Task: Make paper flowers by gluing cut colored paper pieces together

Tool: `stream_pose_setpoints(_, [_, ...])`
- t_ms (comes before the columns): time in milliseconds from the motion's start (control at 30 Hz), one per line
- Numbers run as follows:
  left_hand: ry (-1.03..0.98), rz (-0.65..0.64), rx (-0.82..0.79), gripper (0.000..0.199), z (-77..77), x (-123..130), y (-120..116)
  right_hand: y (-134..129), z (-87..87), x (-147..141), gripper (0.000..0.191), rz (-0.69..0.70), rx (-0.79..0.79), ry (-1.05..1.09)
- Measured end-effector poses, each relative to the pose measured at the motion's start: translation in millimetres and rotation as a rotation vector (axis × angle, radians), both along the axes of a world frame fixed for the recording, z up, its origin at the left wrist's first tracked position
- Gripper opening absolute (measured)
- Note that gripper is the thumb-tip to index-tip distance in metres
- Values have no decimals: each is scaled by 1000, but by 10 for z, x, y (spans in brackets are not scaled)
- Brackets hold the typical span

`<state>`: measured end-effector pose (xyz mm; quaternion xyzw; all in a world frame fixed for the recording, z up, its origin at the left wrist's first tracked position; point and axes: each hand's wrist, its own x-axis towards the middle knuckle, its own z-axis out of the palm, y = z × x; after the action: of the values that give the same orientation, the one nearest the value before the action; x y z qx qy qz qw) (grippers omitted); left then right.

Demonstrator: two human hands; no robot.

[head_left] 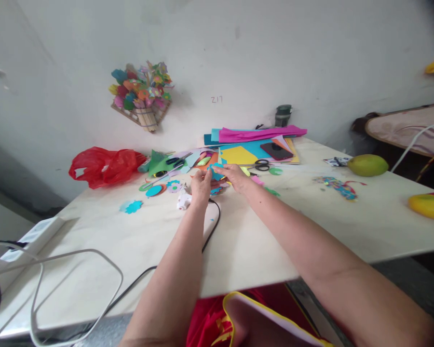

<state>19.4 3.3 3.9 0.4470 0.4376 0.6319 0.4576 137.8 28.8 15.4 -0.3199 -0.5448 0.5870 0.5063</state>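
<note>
Red garment by table edge | left hand, right hand pinching blue flower well inside edge

Desk, against the wall. Far left: plastic bag. Near left: power strip, with a cable looped to its right. Middle: cutout between left hand and right hand. Far, right of the middle: sheets, phone lying on them; scissors before the phone; jar behind the sheets. Right: packet just left of the farther mango, sequins before both; nearer mango at the right. On the wall, above and right of the bag: flower arrangement.
</note>
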Motion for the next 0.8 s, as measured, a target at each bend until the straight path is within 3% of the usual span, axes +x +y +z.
stream_pose_setpoints(300, [16,-14,-28,35,3,12,0,85,-70,6,38,-51,31,15])
stream_pose_setpoints(600, [-17,-9,12,32,-20,-19,16,8,-21,9,43,-43,-33,27])
stream_pose_setpoints(800, [-29,-3,-16,29,3,1,-3,72,-64,9,39,-68,22,36])
